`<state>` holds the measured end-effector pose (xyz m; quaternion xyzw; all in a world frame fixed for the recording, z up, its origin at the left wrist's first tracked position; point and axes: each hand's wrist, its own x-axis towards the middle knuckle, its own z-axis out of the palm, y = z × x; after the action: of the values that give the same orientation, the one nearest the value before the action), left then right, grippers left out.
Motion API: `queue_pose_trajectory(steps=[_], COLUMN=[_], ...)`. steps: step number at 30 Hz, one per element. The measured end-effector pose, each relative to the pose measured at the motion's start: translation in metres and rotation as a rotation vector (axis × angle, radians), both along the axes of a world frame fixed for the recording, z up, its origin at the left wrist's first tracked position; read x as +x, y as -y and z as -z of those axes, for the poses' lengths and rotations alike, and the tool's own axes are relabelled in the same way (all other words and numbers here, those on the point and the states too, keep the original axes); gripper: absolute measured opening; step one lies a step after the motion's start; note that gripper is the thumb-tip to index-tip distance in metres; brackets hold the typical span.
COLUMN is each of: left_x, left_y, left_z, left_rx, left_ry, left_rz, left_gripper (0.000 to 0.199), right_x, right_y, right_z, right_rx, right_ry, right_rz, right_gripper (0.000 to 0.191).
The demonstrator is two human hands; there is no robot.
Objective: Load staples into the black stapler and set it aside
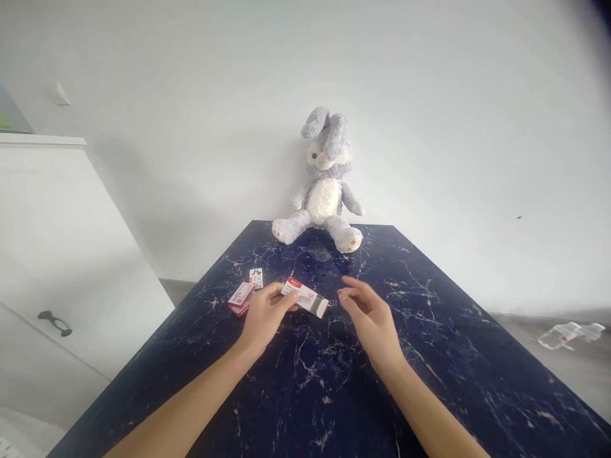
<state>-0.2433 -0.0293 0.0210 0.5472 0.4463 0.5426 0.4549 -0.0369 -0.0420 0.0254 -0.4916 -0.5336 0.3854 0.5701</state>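
My left hand [267,313] grips the left end of a flat white and red cardboard box [308,299], thumb on top. The box is tilted, with a dark band near its right end. To the right of that end, my right hand [370,312] is apart from the box, its fingers partly bent and spread with nothing visible between them. A small red and white box [240,298] lies left of my left hand, partly covered by it. Just behind it is a small white box or card [256,277] with dark pictures and a red mark.
A grey plush rabbit [325,197] sits at the far edge of the dark blue marbled table [305,394], against the white wall. To the left stands a white cabinet [57,242] with a dark handle [55,323]. Clear plastic bottles [563,335] lie on the floor at right.
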Motion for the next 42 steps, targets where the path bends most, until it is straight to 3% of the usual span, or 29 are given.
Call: queue_pose_trajectory(steps=[3,10,18,21,26,32,34,39,42], left_x=[0.001,0.01,0.015,0.015,0.018,0.023,0.023,0.023,0.022], left_y=[0.0,0.012,0.016,0.016,0.018,0.023,0.023,0.021,0.022], left_z=[0.003,0.001,0.0,0.002,0.006,0.0,0.0,0.005,0.005], left_rx=[-0.004,-0.002,-0.004,-0.008,-0.049,-0.142,-0.14,-0.092,-0.081], left_ry=[0.003,-0.057,0.062,0.088,0.156,0.312,0.336,0.403,0.342], left_rz=[-0.031,-0.127,-0.086,-0.081,0.018,0.283,0.264,0.115,0.086], left_gripper=[0.022,0.022,0.021,0.022,0.022,0.026,0.023,0.022,0.037], right_x=[0.0,-0.007,-0.002,0.0,-0.003,-0.005,-0.007,-0.018,-0.025], right_y=[0.003,0.007,0.005,0.004,0.002,0.0,0.001,0.007,0.01], right_z=[-0.004,-0.005,-0.009,-0.01,-0.002,0.006,0.008,0.007,0.005], right_rx=[0.005,-0.039,-0.093,-0.092,-0.091,-0.228,-0.237,-0.112,-0.082], right_ry=[-0.068,-0.039,-0.047,-0.003,0.01,-0.43,-0.422,-0.183,-0.2], right_rz=[0.015,-0.048,0.048,0.006,0.003,-0.233,-0.214,0.006,-0.058], right_gripper=[0.042,0.027,0.033,0.032,0.028,0.029,0.033,0.051,0.057])
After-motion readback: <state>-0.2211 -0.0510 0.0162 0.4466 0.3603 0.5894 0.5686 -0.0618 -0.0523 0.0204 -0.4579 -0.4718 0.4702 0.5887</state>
